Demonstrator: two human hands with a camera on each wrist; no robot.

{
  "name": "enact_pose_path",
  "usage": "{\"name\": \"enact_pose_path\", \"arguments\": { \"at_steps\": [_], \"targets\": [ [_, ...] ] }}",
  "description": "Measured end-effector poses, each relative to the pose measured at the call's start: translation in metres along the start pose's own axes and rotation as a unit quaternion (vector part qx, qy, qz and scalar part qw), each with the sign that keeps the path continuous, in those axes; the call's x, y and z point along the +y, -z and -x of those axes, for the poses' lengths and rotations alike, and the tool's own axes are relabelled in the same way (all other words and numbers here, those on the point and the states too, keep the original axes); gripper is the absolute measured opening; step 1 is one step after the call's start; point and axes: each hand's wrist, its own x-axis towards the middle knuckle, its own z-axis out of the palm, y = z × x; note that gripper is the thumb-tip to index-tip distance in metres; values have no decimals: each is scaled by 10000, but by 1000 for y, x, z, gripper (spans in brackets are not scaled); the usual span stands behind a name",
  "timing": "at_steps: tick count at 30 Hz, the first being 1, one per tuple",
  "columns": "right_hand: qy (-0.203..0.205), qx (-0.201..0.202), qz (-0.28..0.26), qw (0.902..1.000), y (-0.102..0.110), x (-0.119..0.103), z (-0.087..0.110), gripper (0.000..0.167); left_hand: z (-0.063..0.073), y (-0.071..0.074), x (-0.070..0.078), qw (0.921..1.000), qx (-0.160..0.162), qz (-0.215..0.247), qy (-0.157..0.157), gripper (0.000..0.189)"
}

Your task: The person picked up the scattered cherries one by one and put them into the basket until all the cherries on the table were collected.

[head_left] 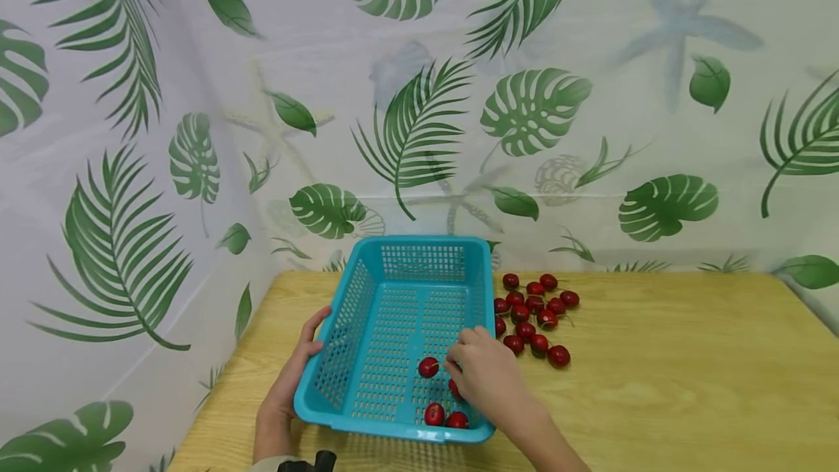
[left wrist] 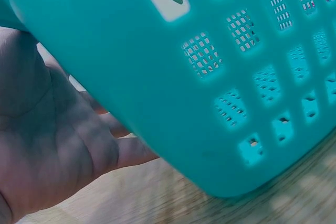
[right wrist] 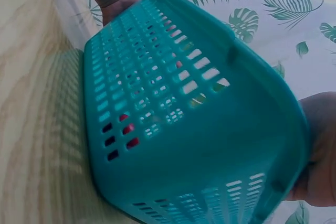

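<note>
A blue-green plastic basket (head_left: 400, 427) with perforated sides stands on the wooden table, several red cherries inside near its front right. My left hand (head_left: 291, 377) rests against the basket's outer left side, thumb at the rim; the left wrist view shows its palm and straight fingers (left wrist: 134, 151) along the wall. Reaching over the right rim, my right hand (head_left: 491, 377) pinches a cherry (head_left: 429, 367) by its stem above the basket floor. Another cherry (head_left: 454, 388) is partly hidden by that hand, and two cherries (head_left: 435, 414) lie by the front wall.
A loose group of cherries (head_left: 526, 332), some with stems, lies on the table (head_left: 688, 370) just right of the basket. Behind stands a white backdrop (head_left: 577, 28) printed with green leaves. A dark wrist device (head_left: 324, 460) shows at the left wrist.
</note>
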Motion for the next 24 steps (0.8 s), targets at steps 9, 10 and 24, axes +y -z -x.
{"name": "enact_pose_path", "arguments": {
  "at_steps": [9,10,24],
  "targets": [
    [3,-687,485,9965,-6,-2,-3,28,1,-1,2,10000,-30,19,-23,61],
    [3,-692,559,9960,-7,-2,-3,27,1,-1,2,10000,-39,30,-19,61],
    [-122,-701,1051,9919,-10,-5,-4,37,2,-2,2,10000,-26,90,30,62]
  ]
}}
